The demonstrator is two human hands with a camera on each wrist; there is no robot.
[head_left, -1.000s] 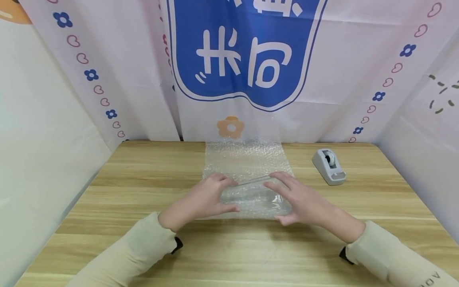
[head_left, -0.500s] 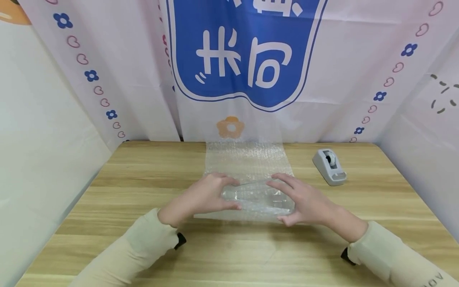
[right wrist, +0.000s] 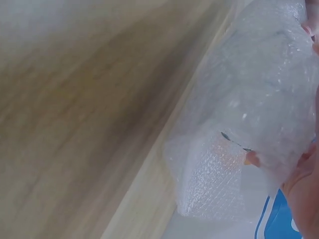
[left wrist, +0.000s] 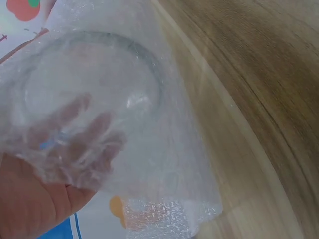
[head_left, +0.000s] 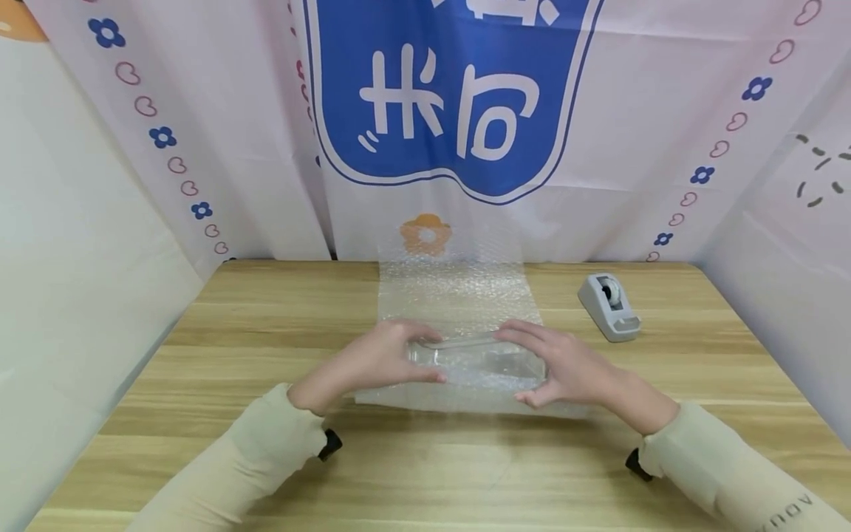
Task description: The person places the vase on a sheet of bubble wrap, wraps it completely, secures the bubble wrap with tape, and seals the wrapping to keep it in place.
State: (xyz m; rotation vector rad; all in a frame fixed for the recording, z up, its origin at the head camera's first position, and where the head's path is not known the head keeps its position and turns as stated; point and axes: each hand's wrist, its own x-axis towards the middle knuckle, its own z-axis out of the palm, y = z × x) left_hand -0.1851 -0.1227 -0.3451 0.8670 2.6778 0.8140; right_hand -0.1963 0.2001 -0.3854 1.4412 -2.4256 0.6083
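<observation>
A clear glass vessel [head_left: 479,358] lies on its side across a strip of bubble wrap [head_left: 459,295]. My left hand [head_left: 388,358] holds its left end, thumb at the near side and fingers over the far side. At the opposite end, my right hand [head_left: 565,366] grips it the same way. Through the wrap [left wrist: 184,164] in the left wrist view, a round glass rim [left wrist: 114,37] shows, with blurred fingers behind the film. The right wrist view has bubble wrap [right wrist: 249,84] around the glass, which hides most of its shape.
A grey tape dispenser [head_left: 609,307] stands at the back right of the wooden table [head_left: 266,310]. The wrap runs to the back edge, up against a printed cloth [head_left: 618,148]. Cloth walls also rise at both sides.
Both hands keep to the two ends of the glass, which has turned slightly. The near edge of the bubble wrap now shows farther out, past the right hand.
</observation>
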